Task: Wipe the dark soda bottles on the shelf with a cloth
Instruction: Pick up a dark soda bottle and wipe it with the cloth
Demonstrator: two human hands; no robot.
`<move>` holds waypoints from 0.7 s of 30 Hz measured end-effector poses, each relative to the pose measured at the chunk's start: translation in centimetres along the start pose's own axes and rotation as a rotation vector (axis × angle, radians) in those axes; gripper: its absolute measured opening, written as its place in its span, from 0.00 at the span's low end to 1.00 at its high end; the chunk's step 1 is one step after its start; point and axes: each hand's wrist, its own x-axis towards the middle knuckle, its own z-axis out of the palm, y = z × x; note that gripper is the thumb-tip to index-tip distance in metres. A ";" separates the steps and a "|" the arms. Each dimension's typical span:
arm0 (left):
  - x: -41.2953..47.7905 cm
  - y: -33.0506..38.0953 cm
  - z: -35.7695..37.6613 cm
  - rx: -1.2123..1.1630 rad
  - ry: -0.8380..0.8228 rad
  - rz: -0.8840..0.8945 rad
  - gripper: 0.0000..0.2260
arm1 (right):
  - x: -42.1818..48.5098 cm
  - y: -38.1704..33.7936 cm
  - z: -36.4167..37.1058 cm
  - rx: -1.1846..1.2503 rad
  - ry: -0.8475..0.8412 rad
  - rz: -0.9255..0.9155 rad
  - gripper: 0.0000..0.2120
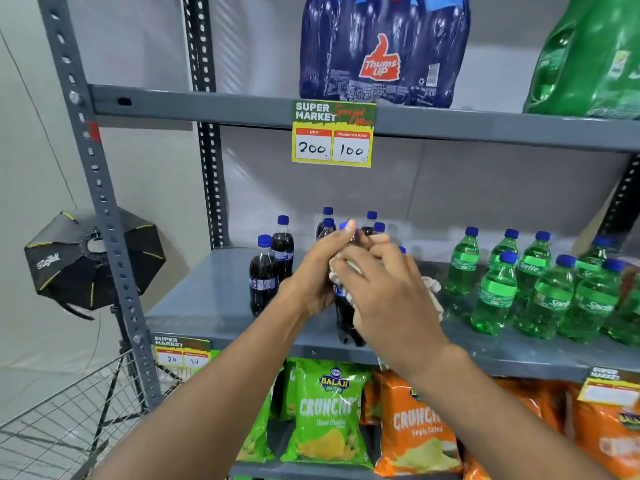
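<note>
Several dark soda bottles with blue caps stand on the grey middle shelf (207,299). One dark bottle (346,323) is lifted at the shelf's front edge. My left hand (322,268) grips its neck and upper body. My right hand (384,289) presses a pale cloth (433,292) against the bottle's side; most of the cloth is hidden under the fingers. Two more dark bottles (265,275) stand to the left of my hands, and others (370,223) stand behind them, partly hidden.
Green Sprite bottles (498,292) crowd the shelf's right half. A wrapped pack of dark bottles (381,50) and a green pack (588,57) sit on the upper shelf. Chip bags (329,410) fill the shelf below. A wire cart (69,420) and a softbox light (90,261) stand at left.
</note>
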 end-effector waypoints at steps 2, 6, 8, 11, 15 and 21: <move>0.1 -0.4 -0.6 -0.033 0.017 0.019 0.21 | -1.2 -0.3 0.6 -0.029 -0.036 -0.061 0.19; -0.2 -0.6 -1.7 -0.119 0.026 0.058 0.16 | -5.3 -0.9 2.3 -0.027 -0.078 -0.215 0.17; -0.4 -0.6 -2.0 -0.113 0.013 0.067 0.15 | -6.8 -0.9 2.8 0.023 -0.071 -0.244 0.17; -0.7 -0.3 -1.2 -0.101 -0.040 0.055 0.15 | -5.9 -0.4 2.3 0.072 0.032 -0.192 0.17; -0.9 -0.4 -0.2 -0.070 -0.068 0.024 0.17 | -2.4 -0.2 1.4 0.126 0.150 -0.031 0.16; -0.9 -0.4 0.0 -0.117 -0.061 0.044 0.16 | -4.5 -0.7 1.7 0.108 0.154 -0.050 0.18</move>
